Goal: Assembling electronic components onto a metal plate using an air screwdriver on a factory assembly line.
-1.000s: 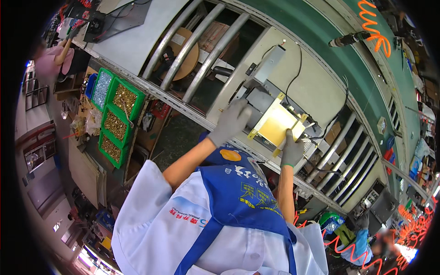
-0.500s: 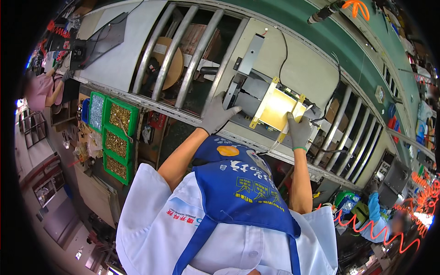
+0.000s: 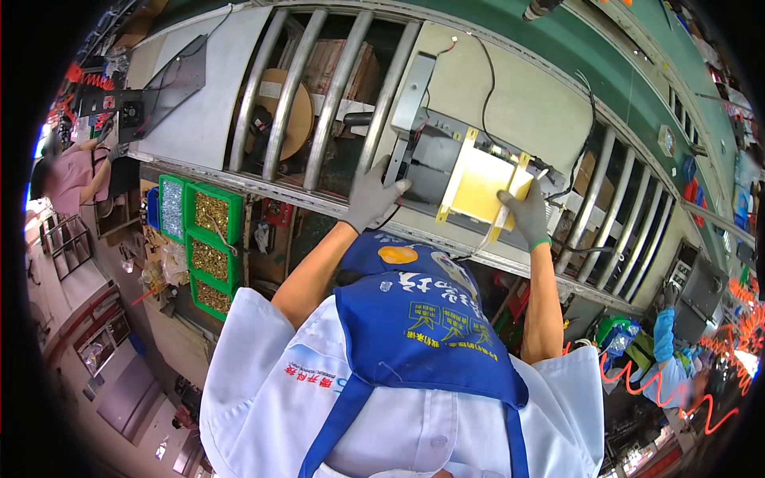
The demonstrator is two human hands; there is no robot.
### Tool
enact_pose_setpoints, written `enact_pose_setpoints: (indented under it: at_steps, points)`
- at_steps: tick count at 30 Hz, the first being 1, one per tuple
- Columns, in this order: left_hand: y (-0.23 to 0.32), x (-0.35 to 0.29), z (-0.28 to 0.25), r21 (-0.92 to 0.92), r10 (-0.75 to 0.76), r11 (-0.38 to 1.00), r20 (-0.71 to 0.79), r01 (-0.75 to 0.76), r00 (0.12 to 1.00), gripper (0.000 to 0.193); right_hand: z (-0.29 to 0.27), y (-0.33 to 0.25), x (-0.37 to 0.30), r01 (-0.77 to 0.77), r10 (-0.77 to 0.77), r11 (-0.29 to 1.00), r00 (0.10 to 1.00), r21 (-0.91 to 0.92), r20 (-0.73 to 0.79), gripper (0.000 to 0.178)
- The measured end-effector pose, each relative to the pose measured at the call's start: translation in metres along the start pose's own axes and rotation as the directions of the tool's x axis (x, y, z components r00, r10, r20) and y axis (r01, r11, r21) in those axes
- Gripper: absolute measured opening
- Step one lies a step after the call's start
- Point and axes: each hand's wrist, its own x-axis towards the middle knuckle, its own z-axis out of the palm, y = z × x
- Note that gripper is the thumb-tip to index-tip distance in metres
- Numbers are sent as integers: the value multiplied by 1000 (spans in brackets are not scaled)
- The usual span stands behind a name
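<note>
A grey metal chassis (image 3: 433, 171) lies on the pale board, with a bright yellow-gold metal box (image 3: 484, 185) on its right part. Yellow brackets (image 3: 457, 179) run along the box's sides. My left hand (image 3: 373, 195), in a grey glove, grips the upright end plate at the chassis's left end, thumb inside and fingers outside. At the other end my gloved right hand (image 3: 528, 213) is closed on the box's right edge, thumb toward the top face; its fingertips are partly hidden. A long grey metal bar (image 3: 413, 92) extends from the chassis's far left corner.
Metal rollers (image 3: 339, 99) flank the board on the left, and more rollers (image 3: 610, 215) on the right. Green bins (image 3: 213, 213) of small brass-coloured parts stand at the left. A black cable (image 3: 488, 88) trails across the board. Co-workers (image 3: 68, 179) work at both sides.
My right hand has turned and moved slightly right and away from me along the box's edge. The left hand keeps its hold on the end plate. My view has shifted a little.
</note>
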Motion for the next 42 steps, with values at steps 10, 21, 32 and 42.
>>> enact_pose_setpoints:
  at_steps: [10,21,32,42]
  points:
    - [16,2,-10,-21,-3,1000,65,4,998,100,16,17,-5,-67,68,998,995,11,-73,73]
    - [40,9,-15,-81,-105,990,151,119,983,89,18,-15,-11,-100,124,980,984,174,-130,71]
    - [38,14,-15,-176,-81,977,194,116,978,94,9,-25,-7,-176,182,973,983,148,-24,77]
    - [2,9,-11,-40,-70,996,118,75,991,74,13,-30,3,-122,128,961,992,250,-9,53]
